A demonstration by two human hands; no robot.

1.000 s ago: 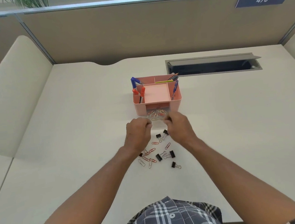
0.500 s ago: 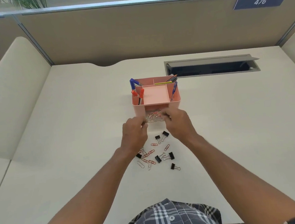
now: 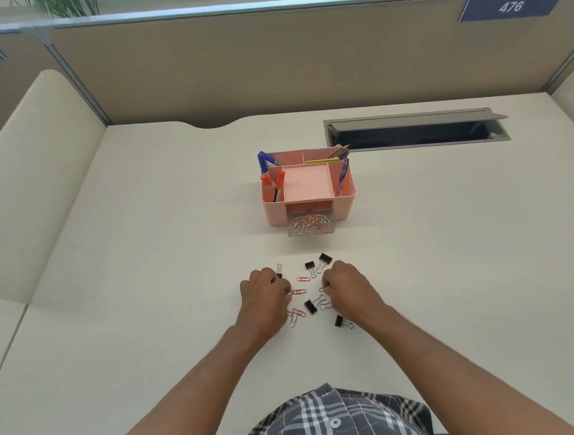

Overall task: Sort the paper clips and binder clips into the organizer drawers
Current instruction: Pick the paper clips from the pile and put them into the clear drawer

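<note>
A pink organizer (image 3: 344, 206) stands mid-desk with its clear drawer (image 3: 310, 225) pulled out, holding a heap of paper clips. Nearer me, loose paper clips (image 3: 303, 280) and black binder clips (image 3: 325, 259) lie scattered on the desk. My left hand (image 3: 264, 299) is down at the left of the pile, its curled fingers pinching a red paper clip (image 3: 296, 291). My right hand (image 3: 351, 287) is at the pile's right side, fingertips pinching another red paper clip (image 3: 323, 289). More clips lie partly hidden under both hands.
Pens and markers (image 3: 273, 180) stick up from the organizer's top compartments. An open cable hatch (image 3: 416, 131) lies in the desk at the back right. Partition walls (image 3: 266, 61) close off the back and left side.
Both hands have let go of the clear drawer and drawn back toward me, down onto the scattered clips. The drawer stays pulled out.
</note>
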